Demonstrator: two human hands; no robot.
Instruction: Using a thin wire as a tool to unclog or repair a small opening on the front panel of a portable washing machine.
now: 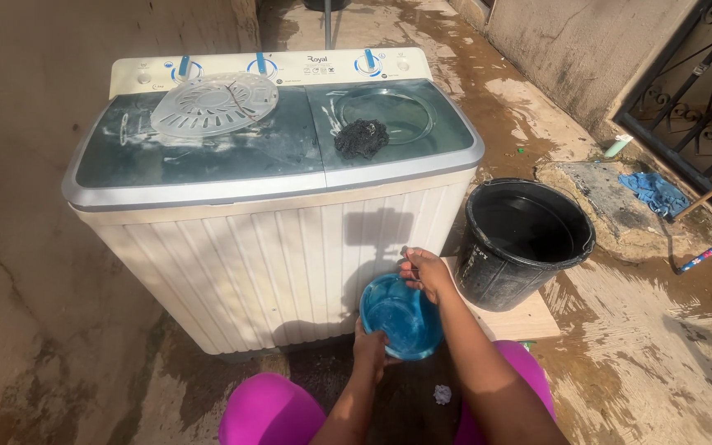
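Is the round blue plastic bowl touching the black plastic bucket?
Apart. The head view shows the round blue plastic bowl, held by both hands, with a strip of pale board visible between it and the black plastic bucket.

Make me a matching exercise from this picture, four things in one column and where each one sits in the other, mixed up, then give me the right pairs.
Things:
1. blue bowl
2. black bucket
3. dark scrubbing net
4. white perforated disc

Places:
A. on the left lid of the washing machine
B. on a wooden board to the right of the machine
C. held between the left hand and the right hand, low in front of the machine
D. on the right lid, beside its round window

Pairs: 1-C, 2-B, 3-D, 4-A
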